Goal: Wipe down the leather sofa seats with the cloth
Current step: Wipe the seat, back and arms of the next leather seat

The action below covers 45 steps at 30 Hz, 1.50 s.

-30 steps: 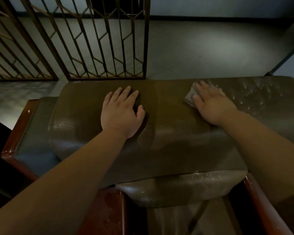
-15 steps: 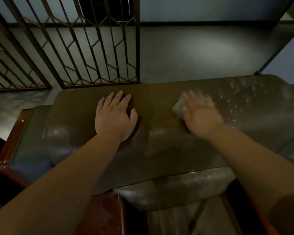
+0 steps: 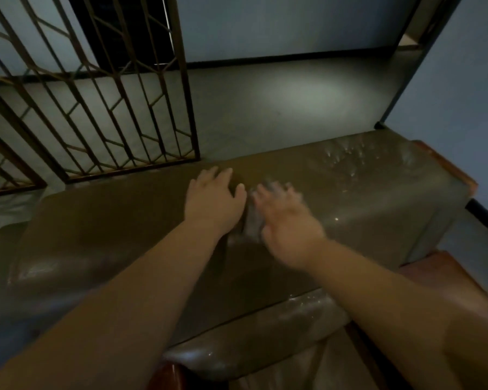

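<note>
**A:** Which step am I on?

**B:** The wipe itself, I judge. My right hand (image 3: 286,218) is at the centre of the frame, pressing the cloth (image 3: 253,220) onto the top of the sofa (image 3: 119,220). The hand is blurred, so I cannot tell how far its fingers curl; they look spread over the cloth, and only a pale edge of it shows at the hand's left side.

**A:** And the left hand?

**B:** My left hand (image 3: 213,199) lies flat on the leather just left of the cloth, fingers straight, holding nothing. It seems to be bracing me.

**A:** What does the next move call for?

**B:** Droplets (image 3: 347,160) sit at the upper right of the cushion, well apart from the cloth. I would sweep there with steady pressure, then come down to the seat cushion (image 3: 265,342) at the bottom of the frame, which also glistens.
</note>
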### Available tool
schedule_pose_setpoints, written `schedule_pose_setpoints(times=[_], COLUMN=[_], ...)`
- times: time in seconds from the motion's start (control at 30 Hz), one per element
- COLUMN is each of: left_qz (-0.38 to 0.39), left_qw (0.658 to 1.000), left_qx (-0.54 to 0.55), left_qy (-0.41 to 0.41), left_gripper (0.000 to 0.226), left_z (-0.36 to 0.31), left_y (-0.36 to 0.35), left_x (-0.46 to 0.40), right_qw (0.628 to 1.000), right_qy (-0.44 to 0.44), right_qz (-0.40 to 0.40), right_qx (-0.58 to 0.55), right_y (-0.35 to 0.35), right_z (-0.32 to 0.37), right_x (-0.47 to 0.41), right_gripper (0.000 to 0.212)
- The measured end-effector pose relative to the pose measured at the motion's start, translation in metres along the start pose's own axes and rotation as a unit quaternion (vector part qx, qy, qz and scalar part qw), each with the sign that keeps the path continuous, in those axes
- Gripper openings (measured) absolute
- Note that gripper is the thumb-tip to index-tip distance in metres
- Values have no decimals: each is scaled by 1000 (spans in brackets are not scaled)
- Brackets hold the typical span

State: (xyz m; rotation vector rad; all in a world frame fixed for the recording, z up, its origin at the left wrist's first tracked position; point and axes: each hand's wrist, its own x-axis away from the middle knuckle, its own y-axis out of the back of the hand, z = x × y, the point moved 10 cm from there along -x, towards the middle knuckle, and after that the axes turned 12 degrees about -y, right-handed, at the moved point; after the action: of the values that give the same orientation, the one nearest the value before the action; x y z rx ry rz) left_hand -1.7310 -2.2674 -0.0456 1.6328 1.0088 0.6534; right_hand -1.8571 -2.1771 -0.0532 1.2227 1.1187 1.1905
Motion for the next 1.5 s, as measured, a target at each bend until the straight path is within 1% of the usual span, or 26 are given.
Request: schedule_pose_setpoints(times=[0.07,0.1,0.13,0.2,0.27,0.3,0.33,0.4,0.47,0.53,0.63,0.67,0.7,0.73,0.8,0.87,0.9,1.0,1.07,1.13,1.2,1.27,1.33,1.43,1.47,1.5], left_qz=[-25,-37,-47,-58,-61,-60,-59,-59,-63,-64,-71,-72,-71,-70,-70,-75,-75,-78,-78,-77,-78,-78,-77,-81,-80,-77], left_qw=[1000,999,998,997,996,995,995,996,995,996,995,994,994,994,994,994,994,993,993,993,994,994,994,993,993,993], left_qx=[-18,-27,-34,-52,-68,-72,-71,-66,-66,-62,-65,-69,-71,-72,-72,-75,-75,-76,-76,-75,-71,-71,-74,-81,-82,-81], left_qy=[3,11,16,19,25,25,23,22,29,31,40,42,42,39,32,32,34,40,40,38,34,34,36,38,40,40], left_gripper=[63,65,66,68,68,68,68,68,69,69,69,70,70,70,72,72,72,71,71,72,72,72,72,71,71,71], left_z=[-17,-17,-13,-8,-8,-9,-10,-9,-7,-8,-7,-6,-5,-5,-6,-6,-6,-6,-6,-6,-6,-7,-6,-6,-6,-5], left_y=[-9,-11,-13,-15,-16,-17,-18,-18,-17,-18,-19,-20,-21,-21,-22,-21,-20,-20,-20,-21,-21,-21,-22,-22,-22,-22], left_x=[-10,-10,-9,-9,-11,-11,-11,-9,-9,-10,-13,-14,-14,-13,-11,-10,-10,-12,-12,-11,-12,-12,-13,-13,-13,-14], right_qw=[996,997,999,994,985,987,993,999,994,997,989,986,988,993,997,992,993,995,986,993,999,995,998,988,982,982], right_qy=[80,76,34,-100,-171,-158,-111,25,91,42,-128,-148,-134,-86,49,113,98,-83,-156,-104,19,89,51,-149,-185,-187], right_qz=[28,26,19,13,15,17,25,41,63,64,72,72,77,80,59,54,50,54,60,56,32,31,12,12,10,6], right_qx=[-19,-20,-20,-36,-25,-3,6,-5,-16,-23,-11,-5,3,4,-14,-28,-34,-29,-22,-1,-15,-27,-19,-39,-39,-25], right_y=[-2,2,7,19,23,21,15,3,1,9,21,22,19,13,2,2,7,18,21,12,2,0,7,22,22,21], right_z=[10,-8,-39,-112,-138,-121,-92,-31,-15,-55,-134,-134,-115,-84,-20,-7,-23,-119,-143,-104,-48,-31,-70,-167,-175,-162], right_x=[11,2,-12,-42,-60,-65,-67,-59,-60,-90,-140,-146,-145,-138,-106,-81,-85,-121,-126,-109,-68,-27,-33,-64,-68,-67], right_gripper=[74,74,73,66,60,60,62,65,66,60,58,58,59,59,62,63,61,58,59,61,62,62,63,63,62,62])
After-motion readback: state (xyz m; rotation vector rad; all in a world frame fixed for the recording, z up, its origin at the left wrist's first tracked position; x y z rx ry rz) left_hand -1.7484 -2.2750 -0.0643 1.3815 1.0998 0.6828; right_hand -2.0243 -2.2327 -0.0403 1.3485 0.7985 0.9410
